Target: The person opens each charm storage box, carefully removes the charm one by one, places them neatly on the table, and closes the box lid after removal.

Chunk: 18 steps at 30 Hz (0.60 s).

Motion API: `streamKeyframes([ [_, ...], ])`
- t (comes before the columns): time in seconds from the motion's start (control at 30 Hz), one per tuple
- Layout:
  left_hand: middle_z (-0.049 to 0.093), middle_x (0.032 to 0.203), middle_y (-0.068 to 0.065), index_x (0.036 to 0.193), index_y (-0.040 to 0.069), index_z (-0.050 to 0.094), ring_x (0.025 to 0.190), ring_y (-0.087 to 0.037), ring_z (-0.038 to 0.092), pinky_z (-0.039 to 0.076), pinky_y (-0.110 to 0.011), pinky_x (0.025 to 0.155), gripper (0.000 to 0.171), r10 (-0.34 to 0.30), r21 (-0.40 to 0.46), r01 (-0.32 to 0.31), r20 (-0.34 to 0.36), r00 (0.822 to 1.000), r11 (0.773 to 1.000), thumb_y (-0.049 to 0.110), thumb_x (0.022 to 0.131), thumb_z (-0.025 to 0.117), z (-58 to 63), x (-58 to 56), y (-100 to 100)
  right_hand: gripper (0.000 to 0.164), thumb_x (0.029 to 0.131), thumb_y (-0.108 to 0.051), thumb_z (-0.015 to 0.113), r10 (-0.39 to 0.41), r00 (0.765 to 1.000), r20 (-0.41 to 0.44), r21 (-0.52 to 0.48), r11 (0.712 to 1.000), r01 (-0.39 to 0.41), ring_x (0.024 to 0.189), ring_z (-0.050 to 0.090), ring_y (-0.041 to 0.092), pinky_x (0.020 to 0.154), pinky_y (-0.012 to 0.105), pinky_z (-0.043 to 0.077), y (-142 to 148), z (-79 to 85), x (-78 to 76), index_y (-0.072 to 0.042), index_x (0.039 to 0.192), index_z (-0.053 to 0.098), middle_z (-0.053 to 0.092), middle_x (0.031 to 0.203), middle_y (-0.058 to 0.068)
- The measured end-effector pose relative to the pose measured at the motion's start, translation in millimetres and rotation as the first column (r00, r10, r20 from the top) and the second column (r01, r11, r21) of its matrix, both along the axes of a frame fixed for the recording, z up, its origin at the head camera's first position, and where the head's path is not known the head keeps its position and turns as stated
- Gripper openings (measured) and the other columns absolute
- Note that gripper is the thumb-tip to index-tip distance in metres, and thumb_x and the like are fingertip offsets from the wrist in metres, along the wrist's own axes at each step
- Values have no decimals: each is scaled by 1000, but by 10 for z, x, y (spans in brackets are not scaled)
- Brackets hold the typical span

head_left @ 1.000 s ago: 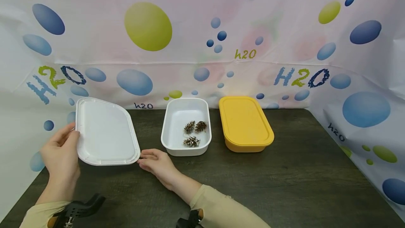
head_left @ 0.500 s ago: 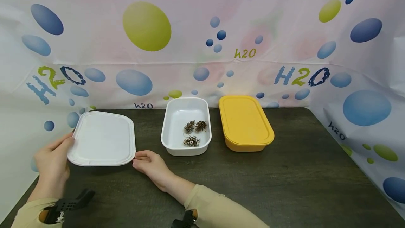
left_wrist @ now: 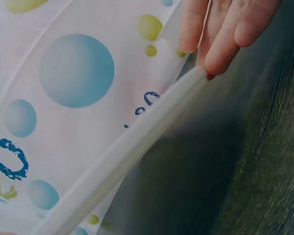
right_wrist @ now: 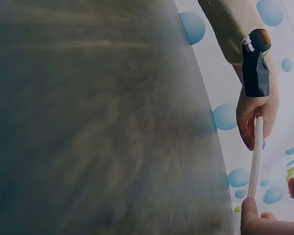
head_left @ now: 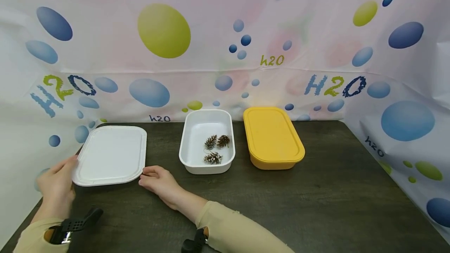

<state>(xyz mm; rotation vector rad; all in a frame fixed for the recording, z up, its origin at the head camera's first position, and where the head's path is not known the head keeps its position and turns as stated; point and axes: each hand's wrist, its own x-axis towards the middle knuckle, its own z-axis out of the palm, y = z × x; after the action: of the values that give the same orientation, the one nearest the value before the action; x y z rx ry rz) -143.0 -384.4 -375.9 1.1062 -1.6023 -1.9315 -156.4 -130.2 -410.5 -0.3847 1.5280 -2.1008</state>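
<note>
A thin white plastic lid (head_left: 110, 155) is tilted at the left of the dark table; the left wrist view catches its edge (left_wrist: 122, 147). My left hand (head_left: 57, 186) grips its left edge, fingers partly hidden behind it. At its near right corner my right hand (head_left: 159, 186) pinches the rim; in the right wrist view the lid's strip (right_wrist: 255, 161) runs between both hands. To the right stands an uncovered white container (head_left: 207, 170) with three pine cones (head_left: 213, 157) lying inside.
A yellow container (head_left: 274, 138) with its lid on stands right of the white one, near the back. Behind the dark tabletop (head_left: 316, 206) hangs a printed backdrop (head_left: 218, 22) with dots and lettering. It also runs along both sides.
The lid has come down and leftward, and is tilted farther back from upright. Both hands moved left with it. The containers and pine cones stayed put.
</note>
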Motion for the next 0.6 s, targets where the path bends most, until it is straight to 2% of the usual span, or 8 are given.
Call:
streamKeyframes([
  [0.03,53,103,8,107,27,72,83,-4,52,44,-11,52,21,1,-9,-1,8,1000,1000,16,91,64,-17,-10,-9,37,89,3,58,2,1000,4,-1,1000,-2,116,55,25,93,28,47,-22,-5,-2,6,125,53,56,120,9],
  [0.13,50,129,-1,134,19,56,112,-11,50,48,-14,81,40,-1,-40,3,54,999,999,18,94,57,-52,-39,-23,37,89,2,58,22,1000,16,6,1000,-22,116,55,24,93,28,47,-73,-10,-9,5,126,52,56,119,8],
  [0.2,38,146,-1,142,14,44,130,-12,38,39,-19,99,47,-15,-38,18,81,997,999,17,96,52,-60,-56,-27,38,90,1,58,44,999,15,21,999,-44,117,54,22,93,27,46,-94,-20,-27,5,127,52,57,120,8],
  [0.27,26,154,0,145,13,38,138,-12,26,25,-26,109,50,-43,-45,48,106,993,998,15,97,48,-64,-62,-23,39,90,1,58,67,998,13,36,997,-67,118,54,21,94,27,46,-109,-24,-57,5,128,51,57,121,9],
  [0.43,14,158,-3,149,7,28,142,-14,14,19,-28,110,55,-92,-69,99,106,990,993,8,96,43,-100,-66,-7,40,90,3,57,95,995,45,31,995,-96,119,54,24,95,29,46,-158,-61,-136,7,130,50,57,122,12],
  [0.6,14,157,-2,149,4,25,142,-12,6,12,-26,111,55,-57,-80,63,78,995,995,8,96,40,-138,-90,19,41,89,7,56,80,993,86,2,997,-81,119,53,27,97,32,45,-231,-83,-184,9,129,49,55,123,14],
])
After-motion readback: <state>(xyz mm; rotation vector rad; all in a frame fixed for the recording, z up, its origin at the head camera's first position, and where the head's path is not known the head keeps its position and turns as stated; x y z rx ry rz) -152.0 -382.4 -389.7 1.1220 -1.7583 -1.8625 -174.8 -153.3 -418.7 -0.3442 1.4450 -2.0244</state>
